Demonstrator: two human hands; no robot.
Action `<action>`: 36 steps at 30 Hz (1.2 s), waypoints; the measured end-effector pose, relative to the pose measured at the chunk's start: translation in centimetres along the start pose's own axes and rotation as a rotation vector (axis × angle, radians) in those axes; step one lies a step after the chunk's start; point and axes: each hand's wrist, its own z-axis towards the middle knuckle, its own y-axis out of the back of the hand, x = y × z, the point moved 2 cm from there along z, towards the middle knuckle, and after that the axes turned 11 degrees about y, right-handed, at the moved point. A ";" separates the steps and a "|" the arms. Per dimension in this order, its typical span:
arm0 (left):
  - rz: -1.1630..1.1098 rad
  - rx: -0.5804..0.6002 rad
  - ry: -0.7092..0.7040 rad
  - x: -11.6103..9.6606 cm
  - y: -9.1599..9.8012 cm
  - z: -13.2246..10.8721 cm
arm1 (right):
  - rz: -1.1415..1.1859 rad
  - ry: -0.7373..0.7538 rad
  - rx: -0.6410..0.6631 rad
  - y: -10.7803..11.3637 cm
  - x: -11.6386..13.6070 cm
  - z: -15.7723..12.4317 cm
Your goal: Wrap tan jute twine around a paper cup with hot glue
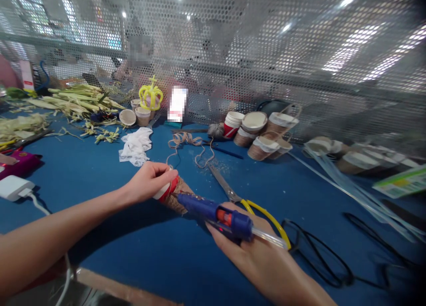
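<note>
My left hand [153,180] is closed around the red and white end of a paper cup [162,191], which lies tilted on its side. Brown twine [181,190] wraps the rest of the cup, and a loose strand runs from it towards a loose coil of twine [184,139] farther back. In my right hand [246,239] is a blue glue gun [206,208], with a clear glue stick [270,237] poking out of its rear. The nozzle is at the twine-wrapped side; whether it touches cannot be told. Yellow-handled scissors [229,190] lie just beyond my right hand.
Several twine-wrapped cups [261,147] stand at the back right, beside clear glue sticks [349,186]. A black cable [319,253] loops at right. Corn husks [80,100], a crumpled white cloth [136,145] and a yellow crown [151,95] are at left. Perforated metal mesh [213,40] closes the table's back.
</note>
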 end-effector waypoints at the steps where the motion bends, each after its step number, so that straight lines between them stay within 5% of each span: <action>1: 0.000 0.004 0.001 0.0 0.0 0.0 | -0.006 -0.002 0.017 -0.1 -0.1 -0.1; 16: 0.041 0.066 -0.089 0.0 0.0 -0.1 | -0.048 0.026 -0.024 1.5 0.2 1.4; 36: 0.050 0.064 -0.102 0.3 0.1 0.0 | 0.115 -0.191 -0.024 0.4 -1.1 1.8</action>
